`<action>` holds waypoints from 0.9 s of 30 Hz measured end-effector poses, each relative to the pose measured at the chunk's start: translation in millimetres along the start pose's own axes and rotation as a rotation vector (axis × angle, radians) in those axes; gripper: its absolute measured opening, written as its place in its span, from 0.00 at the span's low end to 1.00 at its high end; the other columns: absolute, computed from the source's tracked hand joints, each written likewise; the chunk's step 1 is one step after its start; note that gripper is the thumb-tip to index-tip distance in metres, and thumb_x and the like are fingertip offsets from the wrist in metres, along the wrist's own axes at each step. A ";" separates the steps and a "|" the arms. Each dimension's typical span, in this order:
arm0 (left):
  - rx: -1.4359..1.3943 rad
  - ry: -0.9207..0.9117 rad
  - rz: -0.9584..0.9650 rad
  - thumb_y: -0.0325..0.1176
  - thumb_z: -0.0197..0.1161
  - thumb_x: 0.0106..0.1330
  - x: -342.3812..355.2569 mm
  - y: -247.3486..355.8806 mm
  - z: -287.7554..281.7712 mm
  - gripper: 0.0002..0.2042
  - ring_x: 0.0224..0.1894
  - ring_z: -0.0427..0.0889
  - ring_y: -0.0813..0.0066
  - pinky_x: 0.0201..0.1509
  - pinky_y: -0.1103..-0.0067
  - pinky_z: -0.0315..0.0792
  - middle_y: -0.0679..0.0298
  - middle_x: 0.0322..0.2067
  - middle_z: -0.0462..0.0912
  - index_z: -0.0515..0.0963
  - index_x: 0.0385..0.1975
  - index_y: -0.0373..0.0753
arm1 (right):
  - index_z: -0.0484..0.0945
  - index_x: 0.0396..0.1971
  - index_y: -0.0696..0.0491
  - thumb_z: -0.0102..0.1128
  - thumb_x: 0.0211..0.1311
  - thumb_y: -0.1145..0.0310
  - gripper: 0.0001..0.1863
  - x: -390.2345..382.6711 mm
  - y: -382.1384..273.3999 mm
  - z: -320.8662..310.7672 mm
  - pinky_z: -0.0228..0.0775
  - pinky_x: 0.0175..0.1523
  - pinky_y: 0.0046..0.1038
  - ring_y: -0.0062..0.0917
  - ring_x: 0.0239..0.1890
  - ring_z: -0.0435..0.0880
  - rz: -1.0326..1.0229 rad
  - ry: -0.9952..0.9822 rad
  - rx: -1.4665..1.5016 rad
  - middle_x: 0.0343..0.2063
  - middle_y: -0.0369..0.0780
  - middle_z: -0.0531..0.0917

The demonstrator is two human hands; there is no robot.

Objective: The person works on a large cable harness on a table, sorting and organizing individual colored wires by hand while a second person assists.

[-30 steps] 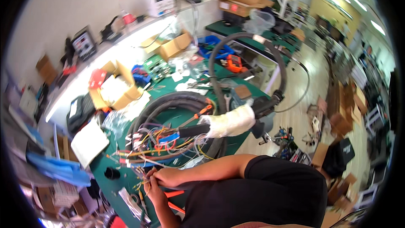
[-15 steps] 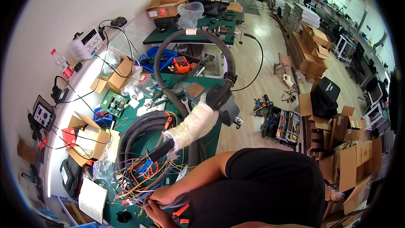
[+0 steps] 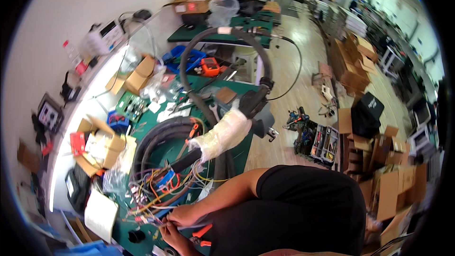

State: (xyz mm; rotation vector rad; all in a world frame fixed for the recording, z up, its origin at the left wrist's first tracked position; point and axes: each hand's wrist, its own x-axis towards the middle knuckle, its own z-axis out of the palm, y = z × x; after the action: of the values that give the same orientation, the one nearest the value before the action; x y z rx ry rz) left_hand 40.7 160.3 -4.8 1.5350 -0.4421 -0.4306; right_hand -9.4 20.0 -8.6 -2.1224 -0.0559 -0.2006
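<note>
My right hand (image 3: pixel 184 214) reaches in along the bench edge, its fingers closed on thin wires at the near end of a loose bundle of coloured wires (image 3: pixel 163 185). Just below it, my left hand (image 3: pixel 173 237) pinches at the same wire ends; the exact wire is too small to make out. The bundle fans out of a thick black cable (image 3: pixel 185 160), which is wrapped in clear plastic film (image 3: pixel 222 135) farther along. Orange-handled pliers (image 3: pixel 204 231) lie beside my left wrist, close to my body. A black ring-shaped part (image 3: pixel 136 236) sits left of my hands.
A coiled black hose (image 3: pixel 144 144) rests on the green bench mat. An open notebook (image 3: pixel 101 215), an open cardboard box (image 3: pixel 111 147) and a green circuit board (image 3: pixel 131 106) stand along the left. A toolbox (image 3: pixel 324 144) is on the floor at right.
The view has shifted slightly, moving the far bench and wall things right and up, with some blur. Both hands stay together at the wire ends, with only small finger movement.
</note>
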 end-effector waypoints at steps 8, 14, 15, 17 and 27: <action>0.103 0.180 -0.124 0.33 0.59 0.66 -8.4 18.6 -10.0 0.13 0.37 0.75 0.80 0.43 0.82 0.69 0.64 0.33 0.80 0.77 0.42 0.29 | 0.78 0.34 0.52 0.55 0.61 0.61 0.11 10.4 -14.3 5.4 0.71 0.38 0.45 0.47 0.35 0.81 0.145 -0.042 0.015 0.30 0.49 0.82; -0.321 0.351 -0.177 0.30 0.59 0.67 -30.7 7.5 -12.8 0.08 0.38 0.78 0.80 0.49 0.81 0.72 0.64 0.34 0.79 0.74 0.40 0.31 | 0.79 0.38 0.54 0.54 0.65 0.59 0.14 13.8 -30.3 8.6 0.68 0.38 0.41 0.45 0.32 0.77 0.026 -0.148 0.054 0.26 0.48 0.80; -0.352 0.338 -0.165 0.30 0.60 0.67 -32.0 6.3 -13.3 0.08 0.39 0.78 0.80 0.50 0.81 0.72 0.64 0.35 0.79 0.74 0.39 0.32 | 0.79 0.38 0.54 0.53 0.66 0.59 0.14 14.2 -28.4 11.6 0.68 0.38 0.40 0.44 0.31 0.76 -0.001 -0.131 0.034 0.26 0.47 0.80; -0.404 0.385 -0.178 0.31 0.60 0.67 -36.5 4.1 -12.5 0.09 0.39 0.79 0.80 0.50 0.80 0.72 0.64 0.35 0.80 0.74 0.39 0.32 | 0.78 0.37 0.55 0.53 0.66 0.59 0.14 15.3 -28.6 12.1 0.68 0.38 0.40 0.44 0.31 0.76 0.009 -0.185 0.036 0.25 0.48 0.79; -0.547 0.514 -0.108 0.30 0.60 0.67 -27.6 17.1 -12.7 0.12 0.44 0.80 0.75 0.51 0.78 0.72 0.60 0.41 0.81 0.74 0.46 0.31 | 0.71 0.29 0.59 0.49 0.69 0.59 0.17 22.6 -8.9 8.1 0.64 0.34 0.40 0.46 0.28 0.73 0.154 -0.274 0.146 0.22 0.51 0.73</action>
State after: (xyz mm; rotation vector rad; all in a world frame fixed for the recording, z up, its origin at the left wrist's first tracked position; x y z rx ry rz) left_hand 23.8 185.6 12.3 1.0782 0.1560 -0.2000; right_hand 12.8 30.7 -1.6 -1.9857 -0.0657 0.1814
